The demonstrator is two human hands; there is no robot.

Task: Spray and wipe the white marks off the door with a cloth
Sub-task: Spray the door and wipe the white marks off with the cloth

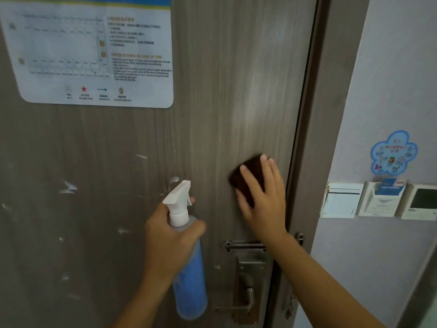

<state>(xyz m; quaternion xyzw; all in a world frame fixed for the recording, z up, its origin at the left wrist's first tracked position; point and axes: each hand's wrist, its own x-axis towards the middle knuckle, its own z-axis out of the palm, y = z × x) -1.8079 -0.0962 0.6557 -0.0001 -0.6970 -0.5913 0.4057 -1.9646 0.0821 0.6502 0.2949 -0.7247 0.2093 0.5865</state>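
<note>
Head view: a person pressed a dark brown cloth (248, 176) against a grey-brown wood-grain door (212, 114) while holding a spray bottle.

The right hand (264, 197) lay flat on the cloth, its fingers (250, 178) straight and spread, close to the door's right edge and above the metal lever handle (246, 301). The left hand (170, 242) gripped the neck of the clear plastic spray bottle of blue liquid (189, 268), fingers curled round it, the white trigger head (178, 200) tilted toward the door. White marks (68, 187) were scattered across the door's lower left. A laminated evacuation notice (94, 50) was stuck higher up. A blue flower-shaped sticker (391, 152) sat on the right-hand wall.
</note>
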